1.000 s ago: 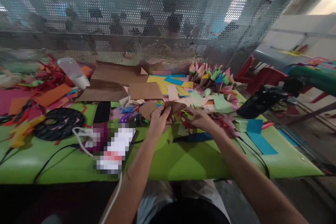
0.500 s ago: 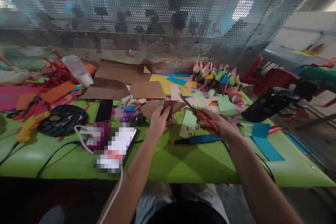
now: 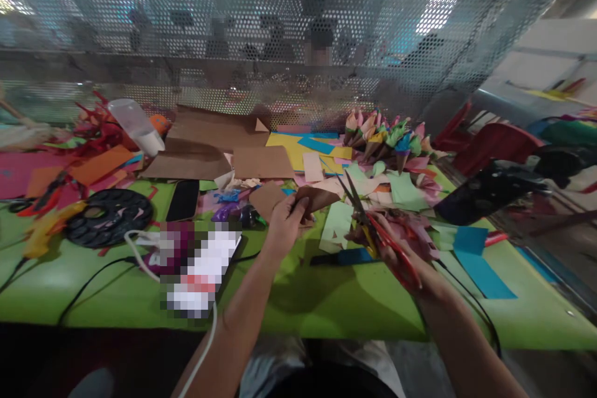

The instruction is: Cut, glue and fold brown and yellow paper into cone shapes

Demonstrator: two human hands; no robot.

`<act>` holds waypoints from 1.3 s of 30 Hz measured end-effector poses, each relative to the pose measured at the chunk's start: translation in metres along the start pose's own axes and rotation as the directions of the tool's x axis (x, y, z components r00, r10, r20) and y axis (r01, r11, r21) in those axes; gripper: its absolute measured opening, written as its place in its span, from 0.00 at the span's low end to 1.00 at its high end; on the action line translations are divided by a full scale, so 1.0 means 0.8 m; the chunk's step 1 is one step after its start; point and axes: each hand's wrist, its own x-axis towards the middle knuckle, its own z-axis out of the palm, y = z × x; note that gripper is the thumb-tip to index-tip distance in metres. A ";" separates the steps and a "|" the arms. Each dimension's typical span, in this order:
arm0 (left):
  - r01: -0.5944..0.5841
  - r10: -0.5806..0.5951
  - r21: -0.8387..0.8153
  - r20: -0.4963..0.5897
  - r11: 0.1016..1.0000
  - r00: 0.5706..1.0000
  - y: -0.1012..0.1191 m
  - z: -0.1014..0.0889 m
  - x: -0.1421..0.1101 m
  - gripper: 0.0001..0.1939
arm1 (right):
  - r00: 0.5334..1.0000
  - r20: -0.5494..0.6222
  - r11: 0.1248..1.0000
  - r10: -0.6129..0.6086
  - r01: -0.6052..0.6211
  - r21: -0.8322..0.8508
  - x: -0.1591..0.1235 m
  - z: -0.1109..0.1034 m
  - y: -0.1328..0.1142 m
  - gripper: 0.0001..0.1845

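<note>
Between the thumb and fingers of my left hand (image 3: 285,219) is a piece of brown paper (image 3: 319,198), its tip pointing right. My right hand (image 3: 417,261) grips a pair of red-handled scissors (image 3: 394,249). Their blades are parted and point up and left, apart from the brown paper. Below the blades lies a blue-handled tool (image 3: 347,257) with a dark end. A pale green paper sheet (image 3: 336,224) with cut-outs lies between my hands. Another brown paper piece (image 3: 265,199) is just left of my left hand.
Paper flowers in brown cones (image 3: 377,134) stand at the back right. Brown sheets (image 3: 200,143) lie at the back. On the left are a black palette (image 3: 109,217), a yellow glue gun (image 3: 53,227) and a dark phone (image 3: 183,200). A black bottle (image 3: 485,189) lies at the right.
My right hand has turned the scissors more upright and moved slightly right and down, with the blades spreading apart. My left hand still holds the brown paper, shifted slightly right.
</note>
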 end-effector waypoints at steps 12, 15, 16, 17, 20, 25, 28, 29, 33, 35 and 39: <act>0.024 -0.023 -0.012 0.024 1.000 0.999 0.002 0.003 -0.002 0.16 | 0.996 0.082 0.993 0.036 -0.045 0.109 0.004 0.000 -0.007 0.43; 0.032 -0.032 -0.019 0.020 0.999 0.999 0.005 0.002 -0.002 0.18 | 0.998 0.064 1.000 0.016 -0.016 0.004 0.011 -0.007 -0.014 0.42; 0.031 -0.031 -0.022 0.022 0.999 0.999 0.006 0.002 -0.002 0.19 | 0.997 0.071 1.000 0.005 -0.004 -0.015 0.012 -0.008 -0.016 0.41; 0.029 -0.029 -0.023 0.023 0.999 0.999 0.006 0.002 -0.002 0.19 | 0.997 0.083 1.000 -0.003 0.006 -0.027 0.014 -0.009 -0.018 0.41; 0.015 -0.015 0.002 0.018 1.000 1.000 0.008 0.002 -0.002 0.17 | 0.994 0.113 0.999 -0.008 0.012 -0.035 0.015 -0.008 -0.020 0.43; -0.046 0.045 0.055 0.020 0.997 0.999 0.007 0.001 0.000 0.15 | 0.991 0.132 0.999 -0.016 0.020 -0.031 0.012 -0.007 -0.023 0.44; -0.062 0.062 0.076 0.014 0.995 0.998 0.005 0.000 0.001 0.15 | 0.990 0.141 1.000 -0.022 0.024 -0.013 0.012 -0.005 -0.023 0.45; -0.067 0.066 0.087 0.016 0.994 0.998 0.005 0.000 0.001 0.15 | 0.989 0.146 1.000 -0.021 0.022 -0.007 0.012 -0.004 -0.022 0.46; -0.092 0.087 0.137 0.042 0.986 0.995 0.003 0.000 0.001 0.16 | 0.986 0.169 1.000 -0.015 0.018 -0.016 0.013 -0.001 -0.019 0.45; -0.115 0.110 0.160 0.046 0.980 0.993 0.001 0.000 0.000 0.16 | 0.985 0.171 0.999 -0.018 0.023 -0.026 0.014 -0.001 -0.019 0.43; -0.110 0.099 0.163 0.075 0.981 0.992 -0.001 -0.001 -0.001 0.17 | 0.985 0.170 0.999 -0.021 0.026 -0.027 0.015 -0.001 -0.022 0.40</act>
